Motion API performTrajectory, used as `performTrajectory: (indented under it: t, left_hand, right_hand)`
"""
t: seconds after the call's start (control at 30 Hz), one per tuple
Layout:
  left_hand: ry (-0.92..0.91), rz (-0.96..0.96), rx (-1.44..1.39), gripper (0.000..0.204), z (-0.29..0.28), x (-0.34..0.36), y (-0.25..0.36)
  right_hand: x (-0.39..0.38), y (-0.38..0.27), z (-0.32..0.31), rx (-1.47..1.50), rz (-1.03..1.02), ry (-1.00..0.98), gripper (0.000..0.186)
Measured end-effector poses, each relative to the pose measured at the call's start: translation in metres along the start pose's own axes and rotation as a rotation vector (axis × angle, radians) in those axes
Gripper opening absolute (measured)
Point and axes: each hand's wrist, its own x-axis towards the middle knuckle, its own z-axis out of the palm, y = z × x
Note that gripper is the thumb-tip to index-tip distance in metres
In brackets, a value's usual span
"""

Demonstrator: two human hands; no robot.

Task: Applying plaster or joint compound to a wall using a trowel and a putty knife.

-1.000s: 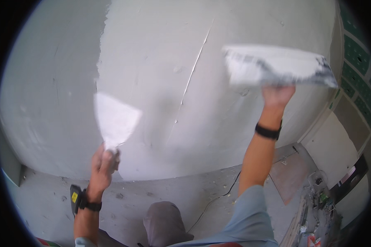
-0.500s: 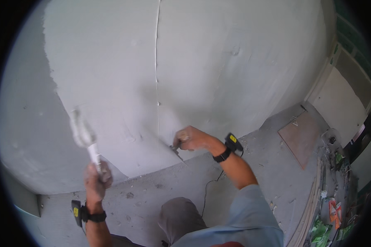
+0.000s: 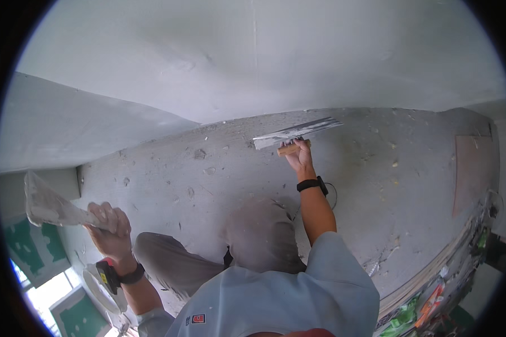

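Note:
My left hand (image 3: 109,230) is closed round the handle of a putty knife (image 3: 53,205), its wide blade smeared with pale plaster, at the lower left. My right hand (image 3: 296,151) grips the wooden handle of a long flat trowel (image 3: 295,131), whose metal blade carries pale smears. The trowel is over the dusty grey floor (image 3: 376,196), near the foot of the pale plastered wall (image 3: 320,56); I cannot tell if it touches anything. Each wrist wears a dark strapped device.
My bent legs are below. A white bucket (image 3: 95,281) stands at lower left, near green-patched boards (image 3: 34,247) and a bright window. At the right lie a flat pinkish board (image 3: 472,168), long strips and a pile of bags and debris (image 3: 421,303).
The view has tipped down, bringing more floor and my legs into sight. The trowel, earlier raised against the wall, is now lower, below the wall's edge. The putty knife has swung leftward.

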Motion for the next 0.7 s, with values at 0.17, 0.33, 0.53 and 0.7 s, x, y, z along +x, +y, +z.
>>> performTrajectory:
  t: [0.17,0.33,0.53,0.7]
  left_hand:
    - [0.102,-0.08,0.101,0.036,-0.017,-0.043,-0.01]
    - [0.277,-0.088,0.159,0.036,-0.02,-0.074,-0.003]
    - [0.315,-0.054,0.125,0.035,-0.035,-0.1,-0.003]
    - [0.36,-0.04,0.077,0.035,-0.059,-0.113,-0.011]
  right_hand:
    - [0.05,0.039,-0.034,-0.018,0.051,-0.004,0.014]
    - [0.089,0.058,-0.026,0.016,0.062,0.042,0.016]
    - [0.107,0.059,-0.032,-0.052,-0.025,-0.004,0.019]
    - [0.056,0.055,0.063,-0.106,-0.112,-0.04,0.02]
